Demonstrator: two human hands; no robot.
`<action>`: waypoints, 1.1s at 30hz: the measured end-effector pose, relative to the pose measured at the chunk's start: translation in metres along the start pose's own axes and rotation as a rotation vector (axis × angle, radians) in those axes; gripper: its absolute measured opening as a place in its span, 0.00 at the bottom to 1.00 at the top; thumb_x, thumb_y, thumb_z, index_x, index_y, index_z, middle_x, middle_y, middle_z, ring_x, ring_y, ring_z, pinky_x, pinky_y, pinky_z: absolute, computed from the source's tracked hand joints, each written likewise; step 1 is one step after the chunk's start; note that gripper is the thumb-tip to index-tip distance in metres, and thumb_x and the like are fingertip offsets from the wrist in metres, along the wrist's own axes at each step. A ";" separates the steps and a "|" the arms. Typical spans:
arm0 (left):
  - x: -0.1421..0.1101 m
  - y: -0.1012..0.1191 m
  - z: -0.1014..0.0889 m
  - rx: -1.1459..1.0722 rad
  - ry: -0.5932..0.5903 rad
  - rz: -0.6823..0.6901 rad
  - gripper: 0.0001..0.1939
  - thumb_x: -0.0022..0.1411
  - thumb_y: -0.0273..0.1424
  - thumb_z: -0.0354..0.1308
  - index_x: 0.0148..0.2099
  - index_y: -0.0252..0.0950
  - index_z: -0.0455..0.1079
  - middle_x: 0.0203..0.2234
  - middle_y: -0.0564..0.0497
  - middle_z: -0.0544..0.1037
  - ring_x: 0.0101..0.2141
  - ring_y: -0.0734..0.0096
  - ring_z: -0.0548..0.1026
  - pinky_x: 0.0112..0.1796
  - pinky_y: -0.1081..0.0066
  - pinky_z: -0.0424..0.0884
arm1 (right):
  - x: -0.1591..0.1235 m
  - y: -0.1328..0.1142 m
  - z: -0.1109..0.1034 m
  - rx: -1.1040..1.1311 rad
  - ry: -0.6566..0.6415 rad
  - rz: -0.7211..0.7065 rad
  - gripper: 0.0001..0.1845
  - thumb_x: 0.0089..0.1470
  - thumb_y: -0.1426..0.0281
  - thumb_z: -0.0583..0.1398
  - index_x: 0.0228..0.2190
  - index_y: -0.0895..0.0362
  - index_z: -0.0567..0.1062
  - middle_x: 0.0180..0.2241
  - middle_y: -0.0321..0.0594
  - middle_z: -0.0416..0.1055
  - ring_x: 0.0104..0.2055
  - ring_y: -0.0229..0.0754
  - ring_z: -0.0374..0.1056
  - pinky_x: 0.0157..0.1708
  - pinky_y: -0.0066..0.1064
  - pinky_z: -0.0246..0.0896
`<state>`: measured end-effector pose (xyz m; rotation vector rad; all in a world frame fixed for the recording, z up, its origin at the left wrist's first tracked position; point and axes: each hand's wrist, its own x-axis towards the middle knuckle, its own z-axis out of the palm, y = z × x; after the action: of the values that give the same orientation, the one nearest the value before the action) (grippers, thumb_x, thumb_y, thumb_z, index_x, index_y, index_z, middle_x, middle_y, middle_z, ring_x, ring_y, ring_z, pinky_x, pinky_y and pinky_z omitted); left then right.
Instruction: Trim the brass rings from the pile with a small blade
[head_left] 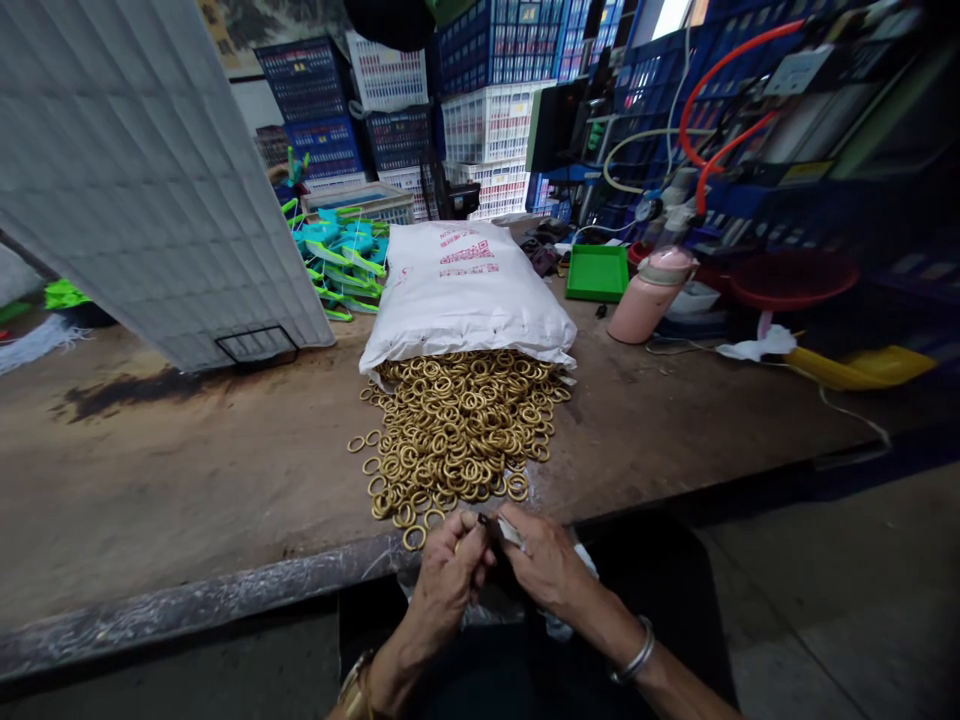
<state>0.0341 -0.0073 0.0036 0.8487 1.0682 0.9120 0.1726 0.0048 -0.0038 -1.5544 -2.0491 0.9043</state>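
Note:
Both hands meet just off the front edge of the table, close to the near end of a pile of gold-coloured rings (465, 430). My left hand (444, 575) is closed in a pinch, thumb against forefinger; what it grips is mostly hidden. A small dark tip shows between the two hands. My right hand (551, 560) is closed too, with a small whitish flat piece (511, 532) showing between thumb and fingers. The rings spill from the mouth of a white sack (465, 290) with red print, which lies on the table.
A grey ribbed panel (150, 180) stands at left. Green and teal hangers (341, 255) lie behind the sack. To the right are a green tray (597, 272), a pink bottle (651, 295), a red dish (793, 280) and a yellow scoop-like piece (862, 368). Stacked crates (487, 120) fill the back.

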 end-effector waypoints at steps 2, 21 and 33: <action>0.000 0.003 0.001 -0.006 0.010 0.002 0.20 0.48 0.47 0.56 0.25 0.35 0.58 0.13 0.60 0.63 0.12 0.85 0.54 0.14 0.80 0.48 | -0.001 -0.001 0.002 -0.065 -0.012 -0.018 0.08 0.46 0.78 0.48 0.26 0.55 0.65 0.22 0.33 0.66 0.25 0.35 0.61 0.25 0.23 0.47; -0.013 0.005 0.002 -0.275 -0.143 -0.157 0.17 0.52 0.44 0.55 0.28 0.32 0.62 0.21 0.53 0.70 0.12 0.86 0.57 0.12 0.81 0.50 | 0.020 0.022 -0.025 -0.424 0.241 0.197 0.07 0.50 0.75 0.51 0.33 0.56 0.66 0.24 0.37 0.70 0.25 0.38 0.64 0.24 0.27 0.41; -0.008 -0.001 -0.006 -0.511 -0.165 -0.197 0.12 0.54 0.36 0.55 0.29 0.31 0.65 0.24 0.49 0.70 0.21 0.76 0.68 0.14 0.81 0.59 | 0.028 0.017 -0.024 -0.476 0.220 0.246 0.06 0.50 0.73 0.51 0.32 0.55 0.67 0.23 0.36 0.70 0.24 0.38 0.64 0.22 0.28 0.37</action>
<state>0.0268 -0.0145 0.0035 0.3780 0.7128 0.8763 0.1921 0.0402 -0.0012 -2.0826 -2.0345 0.3024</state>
